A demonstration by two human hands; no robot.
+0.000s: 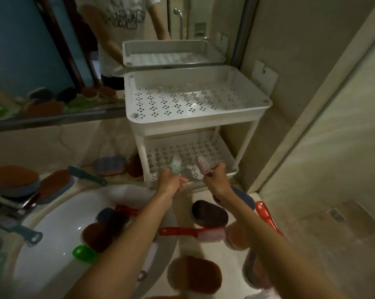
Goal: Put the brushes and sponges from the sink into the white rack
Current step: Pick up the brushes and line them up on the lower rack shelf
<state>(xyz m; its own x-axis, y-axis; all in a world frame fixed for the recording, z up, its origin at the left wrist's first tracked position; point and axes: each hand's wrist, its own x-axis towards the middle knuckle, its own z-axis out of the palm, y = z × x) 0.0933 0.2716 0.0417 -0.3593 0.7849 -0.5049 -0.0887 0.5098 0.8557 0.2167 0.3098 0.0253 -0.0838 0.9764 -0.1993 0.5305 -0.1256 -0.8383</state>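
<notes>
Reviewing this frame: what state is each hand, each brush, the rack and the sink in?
white rack: upright beside the sink
sink: sponges and brushes lying inside
left hand: grips the green brush, head over the rack's lower shelf
right hand: grips the pink brush, also over that shelf
red brush: lying flat outside the sink

left hand (171,182) gripping green brush (176,164), right hand (214,176) gripping pink brush (203,165), white rack (212,123)

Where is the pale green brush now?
In the head view, the left hand holds the pale green brush at the front of the rack's lower shelf, left of the pink brush in the right hand.
</notes>
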